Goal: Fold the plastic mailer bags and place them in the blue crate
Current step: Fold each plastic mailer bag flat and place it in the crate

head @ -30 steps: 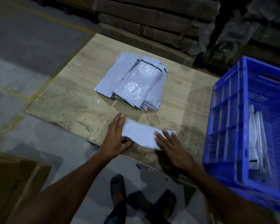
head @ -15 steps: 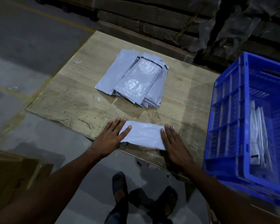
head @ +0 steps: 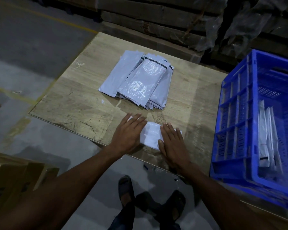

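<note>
From the head view, both hands press flat on a small folded white plastic mailer bag (head: 150,136) near the front edge of the worn wooden board (head: 76,103) — left hand (head: 128,135) and right hand (head: 172,145) with fingers straight and close together. Bare board lies to the left. A fanned pile of grey plastic mailers (head: 140,80) sits behind. The blue slatted plastic crate (head: 236,130) at right is cut off — white bags inside look blurred.
</note>
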A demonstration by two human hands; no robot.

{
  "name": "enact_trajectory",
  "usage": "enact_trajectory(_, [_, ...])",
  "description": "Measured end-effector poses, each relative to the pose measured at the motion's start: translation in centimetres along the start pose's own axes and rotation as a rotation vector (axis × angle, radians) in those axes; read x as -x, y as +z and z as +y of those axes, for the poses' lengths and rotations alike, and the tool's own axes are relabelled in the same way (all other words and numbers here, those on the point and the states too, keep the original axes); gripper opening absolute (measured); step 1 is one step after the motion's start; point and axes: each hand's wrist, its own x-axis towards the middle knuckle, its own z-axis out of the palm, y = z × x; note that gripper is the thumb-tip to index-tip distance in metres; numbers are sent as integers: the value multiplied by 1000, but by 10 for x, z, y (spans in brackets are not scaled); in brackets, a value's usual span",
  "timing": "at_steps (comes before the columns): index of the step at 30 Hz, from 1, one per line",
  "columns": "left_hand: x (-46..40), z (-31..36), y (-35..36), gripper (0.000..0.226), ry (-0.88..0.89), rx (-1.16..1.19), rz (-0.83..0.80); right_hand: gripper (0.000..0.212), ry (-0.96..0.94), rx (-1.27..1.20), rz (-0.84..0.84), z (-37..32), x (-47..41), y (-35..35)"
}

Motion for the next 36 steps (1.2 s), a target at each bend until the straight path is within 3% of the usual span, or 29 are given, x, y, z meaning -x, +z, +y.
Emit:
enact_trajectory(2, [-17, 13, 5, 52, 3, 17, -11, 58, -7, 29, -30, 3, -2, 10])
enact_trajectory(8, [-8, 29, 51, 59, 11, -23, -281, 59, -110, 44, -35, 15, 10, 16])
enact_trajectory(11, [3, 35, 60, 61, -67, -98, -282, 58, -7, -27, 30, 4, 6, 13])
enact_trajectory(16, [4, 36, 63, 63, -103, -144, -284, 58, 85, 68, 12, -3, 4, 25])
enact_trajectory(36, [12, 37, 67, 62, -125, -135, -318, 58, 127, 171, -30, 5, 7, 31])
